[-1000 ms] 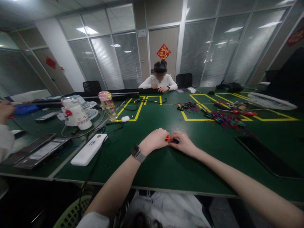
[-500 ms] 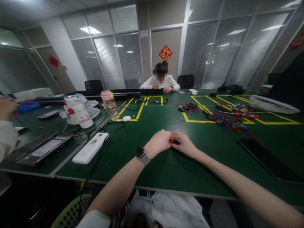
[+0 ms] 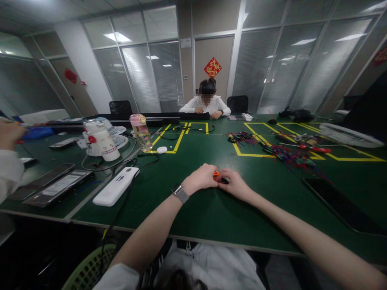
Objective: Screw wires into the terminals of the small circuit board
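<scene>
My left hand (image 3: 198, 179) and my right hand (image 3: 234, 183) meet over the green table (image 3: 211, 209), just above its surface. Between their fingertips sits a small orange and black part (image 3: 218, 177), pinched by both hands. The fingers hide most of it, so its shape is unclear. A grey watch (image 3: 180, 193) is on my left wrist.
A white power bank (image 3: 116, 186) with a cable and flat devices (image 3: 57, 187) lie left. A pink-lidded bottle (image 3: 141, 133) and white jug (image 3: 101, 141) stand behind. Coloured wires and tools (image 3: 287, 155) lie in yellow taped boxes. A black phone (image 3: 341, 205) is right. One person sits opposite; another's hand (image 3: 9, 135) shows far left.
Both hands stay pinched on the small part in nearly the same spot. The view has shifted slightly.
</scene>
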